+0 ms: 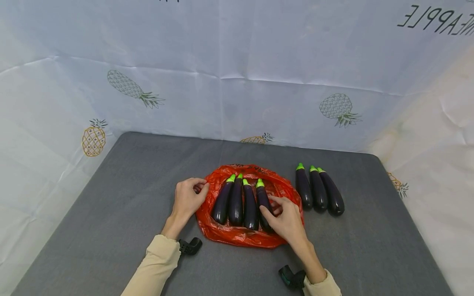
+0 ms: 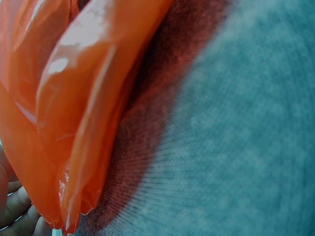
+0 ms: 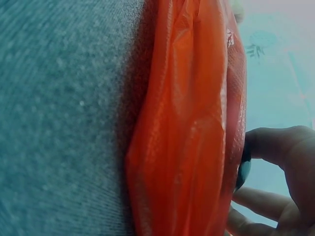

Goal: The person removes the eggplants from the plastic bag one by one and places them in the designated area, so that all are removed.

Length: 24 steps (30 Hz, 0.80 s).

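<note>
A red plastic bag (image 1: 240,239) lies spread with its mouth up on the grey table, several dark purple eggplants with green tops inside it. My right hand (image 1: 285,216) holds the rightmost eggplant (image 1: 262,200) in the bag, thumb on one side and fingers on the other. At the bag's left rim, my left hand (image 1: 188,197) pinches the plastic between thumb and forefinger. The left wrist view has the bag (image 2: 83,98) hiding most of that hand's fingers (image 2: 19,211). In the right wrist view, the bag wall (image 3: 187,128) covers most of the held eggplant.
Three more eggplants (image 1: 319,191) lie side by side on the table to the right of the bag, green ends away from me. Behind the grey table (image 1: 148,164) hangs a white cloth (image 1: 222,49) printed with pineapples.
</note>
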Available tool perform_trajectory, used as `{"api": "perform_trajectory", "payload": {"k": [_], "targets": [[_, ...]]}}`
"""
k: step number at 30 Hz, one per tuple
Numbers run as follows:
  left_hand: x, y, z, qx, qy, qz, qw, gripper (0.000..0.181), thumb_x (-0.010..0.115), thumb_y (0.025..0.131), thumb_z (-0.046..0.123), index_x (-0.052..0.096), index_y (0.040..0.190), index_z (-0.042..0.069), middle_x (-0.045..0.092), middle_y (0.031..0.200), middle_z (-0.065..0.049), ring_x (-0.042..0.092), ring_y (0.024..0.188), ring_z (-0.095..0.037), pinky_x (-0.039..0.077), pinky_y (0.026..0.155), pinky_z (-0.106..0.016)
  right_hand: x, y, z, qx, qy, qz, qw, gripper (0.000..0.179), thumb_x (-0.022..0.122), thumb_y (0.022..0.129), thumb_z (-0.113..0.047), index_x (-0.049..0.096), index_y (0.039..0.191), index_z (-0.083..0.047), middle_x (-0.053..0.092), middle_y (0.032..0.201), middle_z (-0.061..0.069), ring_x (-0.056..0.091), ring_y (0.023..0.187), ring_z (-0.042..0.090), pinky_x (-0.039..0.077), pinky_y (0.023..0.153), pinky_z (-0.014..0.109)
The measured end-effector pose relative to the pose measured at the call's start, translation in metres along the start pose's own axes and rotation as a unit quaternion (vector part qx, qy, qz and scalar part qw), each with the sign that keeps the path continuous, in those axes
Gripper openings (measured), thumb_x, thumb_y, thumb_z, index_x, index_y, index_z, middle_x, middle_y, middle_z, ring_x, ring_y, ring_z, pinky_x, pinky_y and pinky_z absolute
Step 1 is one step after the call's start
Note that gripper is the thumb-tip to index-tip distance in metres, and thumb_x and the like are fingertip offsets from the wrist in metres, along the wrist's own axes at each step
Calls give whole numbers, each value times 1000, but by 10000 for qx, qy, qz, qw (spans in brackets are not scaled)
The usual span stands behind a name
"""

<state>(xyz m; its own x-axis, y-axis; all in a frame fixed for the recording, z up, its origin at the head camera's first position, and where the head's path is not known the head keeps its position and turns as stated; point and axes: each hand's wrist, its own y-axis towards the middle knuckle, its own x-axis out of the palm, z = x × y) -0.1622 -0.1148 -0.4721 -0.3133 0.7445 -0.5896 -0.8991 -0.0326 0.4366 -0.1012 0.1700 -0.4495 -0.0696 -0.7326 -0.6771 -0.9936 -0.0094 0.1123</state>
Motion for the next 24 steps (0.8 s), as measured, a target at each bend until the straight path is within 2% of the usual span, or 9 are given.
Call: {"api": "perform_trajectory", "payload": {"k": [15, 24], "targets": [[0, 1, 0, 23, 18, -32, 10000, 8, 78, 84, 5, 78, 86, -3, 74, 72, -13, 66, 61, -19, 59, 62, -37, -1, 1, 0, -35, 3, 80, 10000, 43, 82, 85, -22, 73, 123, -3, 69, 89, 7, 59, 73, 10, 50, 66, 21], [1, 1, 0, 9, 15, -31, 10000, 8, 78, 84, 5, 78, 86, -3, 74, 72, -13, 66, 61, -19, 58, 62, -37, -6, 3, -3, -336, -50, 359, 9988, 39, 82, 86, -21, 75, 120, -4, 69, 89, 8, 59, 70, 11, 48, 63, 21]]}}
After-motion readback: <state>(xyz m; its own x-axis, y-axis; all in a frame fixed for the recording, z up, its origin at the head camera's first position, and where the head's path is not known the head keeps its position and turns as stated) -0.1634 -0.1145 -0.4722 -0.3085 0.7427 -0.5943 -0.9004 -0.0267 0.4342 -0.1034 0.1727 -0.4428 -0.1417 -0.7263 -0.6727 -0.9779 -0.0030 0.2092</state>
